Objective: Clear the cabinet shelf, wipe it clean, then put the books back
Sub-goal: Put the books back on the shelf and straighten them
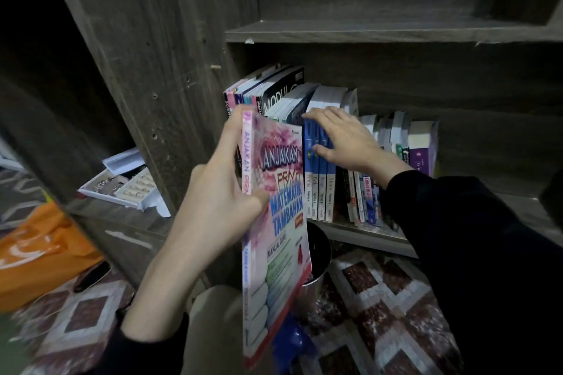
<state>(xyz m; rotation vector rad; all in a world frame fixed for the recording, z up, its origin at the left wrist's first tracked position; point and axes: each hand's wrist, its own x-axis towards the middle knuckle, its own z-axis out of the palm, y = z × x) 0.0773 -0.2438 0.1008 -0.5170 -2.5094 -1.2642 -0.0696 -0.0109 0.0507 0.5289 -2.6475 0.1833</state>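
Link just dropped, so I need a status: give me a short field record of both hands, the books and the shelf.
left grip: holds pink maths book by its spine
right grip: fingers laid on blue books
shelf: not yet cleared
other books: standing right of the blue ones
below shelf: metal bin

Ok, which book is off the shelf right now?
The pink Anjakan Prima Matematik Tambahan book, gripped by the left hand in front of the cabinet; the other books all stand on the shelf.
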